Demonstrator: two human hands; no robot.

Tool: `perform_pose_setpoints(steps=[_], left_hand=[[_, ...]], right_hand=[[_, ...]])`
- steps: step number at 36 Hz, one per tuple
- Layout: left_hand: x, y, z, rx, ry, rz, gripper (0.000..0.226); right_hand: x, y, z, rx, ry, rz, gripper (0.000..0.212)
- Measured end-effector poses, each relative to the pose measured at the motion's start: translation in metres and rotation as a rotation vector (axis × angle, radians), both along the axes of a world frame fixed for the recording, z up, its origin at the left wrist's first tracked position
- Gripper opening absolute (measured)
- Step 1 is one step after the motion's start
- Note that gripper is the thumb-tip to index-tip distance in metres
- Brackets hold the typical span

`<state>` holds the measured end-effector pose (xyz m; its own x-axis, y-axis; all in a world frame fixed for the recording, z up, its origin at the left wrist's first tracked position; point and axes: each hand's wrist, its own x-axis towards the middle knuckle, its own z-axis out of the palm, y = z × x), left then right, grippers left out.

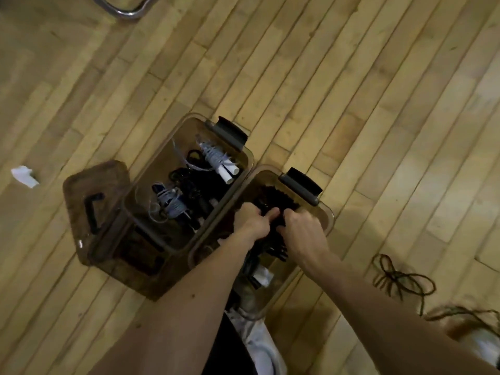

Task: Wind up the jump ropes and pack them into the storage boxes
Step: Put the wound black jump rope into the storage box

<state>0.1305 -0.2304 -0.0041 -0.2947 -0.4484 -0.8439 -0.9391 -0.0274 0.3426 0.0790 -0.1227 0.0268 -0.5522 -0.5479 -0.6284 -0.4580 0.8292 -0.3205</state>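
Left hand [250,221] and right hand [303,228] both grip the black jump rope bundle [273,246] inside the storage box [328,212] at 3 o'clock of the pair. Risk: on release, springy coils may unwind or ride over the rim. Loose rope [400,280] lies at 4 o'clock.

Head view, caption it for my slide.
Left hand and right hand grip black jump ropes in one storage box; loose rope nearby.

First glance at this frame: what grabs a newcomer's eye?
The left hand and right hand grip a black rope bundle inside the right storage box, at centre. Beside it, the left storage box holds wound ropes. A loose rope lies on the floor at far right.
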Motion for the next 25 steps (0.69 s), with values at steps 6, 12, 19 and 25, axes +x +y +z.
perform_pose_setpoints(steps=[6, 12, 19, 25], left_hand=[[-0.007, 0.006, -0.004, -0.331, 0.019, -0.302, 0.045], [-0.030, 0.013, 0.037, -0.554, -0.132, -0.852, 0.036], [-0.112, 0.103, 0.130, -0.638, 0.036, -1.248, 0.017], [-0.143, 0.298, 0.169, -0.362, 0.489, -1.175, 0.025]], right_hand=[[-0.009, 0.004, -0.019, -0.087, -0.123, -0.092, 0.026], [-0.036, 0.034, 0.017, -0.125, -0.189, -0.048, 0.024], [-0.103, 0.168, 0.120, -0.093, -0.112, -0.188, 0.028], [-0.115, 0.353, 0.185, -0.103, -0.046, -0.649, 0.022]])
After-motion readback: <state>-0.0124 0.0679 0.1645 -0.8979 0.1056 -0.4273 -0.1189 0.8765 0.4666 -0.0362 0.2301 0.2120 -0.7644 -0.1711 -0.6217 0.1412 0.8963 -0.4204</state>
